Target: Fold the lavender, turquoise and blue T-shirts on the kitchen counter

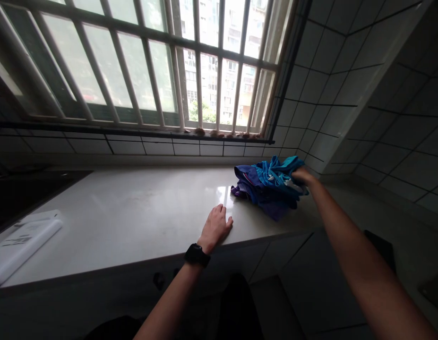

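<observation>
My right hand [301,176] reaches to the far right of the white countertop [141,212] and grips a bunched blue and purple cloth [266,185] lying near the tiled corner. Its fingers are curled into the fabric. My left hand [216,226] rests palm down on the countertop close to the front edge, a little left of the cloth, fingers held loosely together and nothing under them. A black watch [197,255] sits on that wrist.
A white rectangular board [22,241] lies at the counter's left end beside a dark hob surface [23,189]. A barred window [151,66] runs behind the counter. Tiled walls [364,85] close in on the right. Dark cabinet fronts [268,278] are below.
</observation>
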Motion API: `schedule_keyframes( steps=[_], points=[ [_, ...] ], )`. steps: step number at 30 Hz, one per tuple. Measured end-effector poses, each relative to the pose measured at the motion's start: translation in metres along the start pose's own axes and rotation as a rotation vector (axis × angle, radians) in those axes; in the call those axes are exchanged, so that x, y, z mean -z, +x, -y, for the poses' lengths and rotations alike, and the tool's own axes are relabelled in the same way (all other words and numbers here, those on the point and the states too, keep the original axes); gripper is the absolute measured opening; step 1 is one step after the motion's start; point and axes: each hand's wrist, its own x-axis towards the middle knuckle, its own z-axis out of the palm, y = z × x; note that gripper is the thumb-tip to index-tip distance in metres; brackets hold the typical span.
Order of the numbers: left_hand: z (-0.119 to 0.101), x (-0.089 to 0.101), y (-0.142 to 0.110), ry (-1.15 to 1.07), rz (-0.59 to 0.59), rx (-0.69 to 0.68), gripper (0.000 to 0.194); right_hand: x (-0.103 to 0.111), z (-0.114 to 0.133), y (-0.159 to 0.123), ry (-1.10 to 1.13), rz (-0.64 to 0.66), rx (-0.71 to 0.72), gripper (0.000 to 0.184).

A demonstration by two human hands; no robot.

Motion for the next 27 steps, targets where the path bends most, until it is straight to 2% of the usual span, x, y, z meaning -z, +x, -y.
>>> schedule_keyframes(
  steps=[4, 6, 8, 10, 12, 14, 17, 20, 23, 25, 27],
  points=[
    [-0.001, 0.001, -0.001, -0.02, -0.029, -0.004, 0.035, 0.001, 0.011, -0.002, 0.037, 0.203, 0.006, 0.018],
    [-0.001, 0.001, -0.001, -0.022, -0.035, -0.002, 0.035, 0.0, 0.014, -0.01, 0.1, 0.264, 0.054, 0.021],
    [-0.002, 0.002, -0.002, -0.011, -0.031, 0.002, 0.035, -0.004, 0.015, -0.019, 0.072, 0.291, 0.104, 0.029],
    [-0.003, 0.003, -0.002, 0.006, -0.026, 0.004, 0.034, -0.013, 0.016, -0.029, -0.074, 0.241, 0.154, 0.041],
    [-0.004, 0.004, -0.002, 0.015, -0.026, 0.004, 0.034, -0.025, 0.017, -0.037, -0.269, 0.109, 0.154, 0.053],
    [-0.005, 0.004, -0.002, 0.016, -0.028, 0.008, 0.034, -0.036, 0.02, -0.043, -0.39, -0.026, 0.1, 0.049],
    [-0.005, 0.006, -0.002, 0.013, -0.016, 0.022, 0.035, -0.044, 0.03, -0.043, -0.393, -0.15, 0.047, 0.036],
    [-0.006, 0.008, -0.003, 0.009, 0.003, 0.029, 0.035, -0.033, 0.053, -0.034, -0.196, -0.279, 0.078, 0.029],
    [-0.007, 0.01, -0.004, -0.001, -0.008, 0.029, 0.034, -0.004, 0.092, -0.024, 0.185, -0.418, 0.101, 0.025],
    [-0.008, 0.011, -0.004, -0.014, -0.014, 0.029, 0.034, 0.018, 0.125, -0.024, 0.543, -0.405, 0.209, 0.027],
    [-0.008, 0.011, -0.004, -0.032, -0.005, 0.03, 0.035, 0.035, 0.159, -0.032, 0.832, -0.242, 0.394, 0.028]
  ],
)
